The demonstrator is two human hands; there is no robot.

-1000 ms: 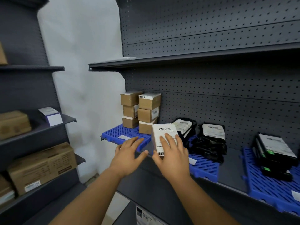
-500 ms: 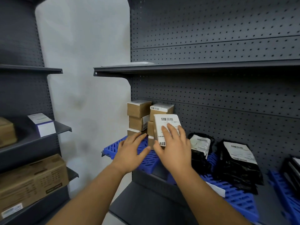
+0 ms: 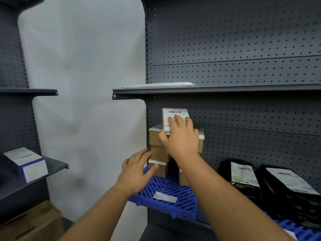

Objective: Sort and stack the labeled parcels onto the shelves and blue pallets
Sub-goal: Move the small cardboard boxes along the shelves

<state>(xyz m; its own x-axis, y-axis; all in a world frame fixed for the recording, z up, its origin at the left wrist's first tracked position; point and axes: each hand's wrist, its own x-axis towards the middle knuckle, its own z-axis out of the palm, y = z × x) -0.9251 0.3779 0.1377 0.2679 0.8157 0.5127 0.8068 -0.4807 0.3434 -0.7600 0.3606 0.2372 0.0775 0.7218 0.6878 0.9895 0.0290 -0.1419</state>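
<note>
Gripping labeled parcel (image 3: 174,119), right hand (image 3: 180,138).

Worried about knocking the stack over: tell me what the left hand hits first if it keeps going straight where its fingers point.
Most likely the left-hand stack of brown boxes: the left hand is open, its fingertips already at that stack's lower boxes, though exact contact is unclear.

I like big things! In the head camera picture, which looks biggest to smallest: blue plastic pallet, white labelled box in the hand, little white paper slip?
1. blue plastic pallet
2. white labelled box
3. little white paper slip
</note>
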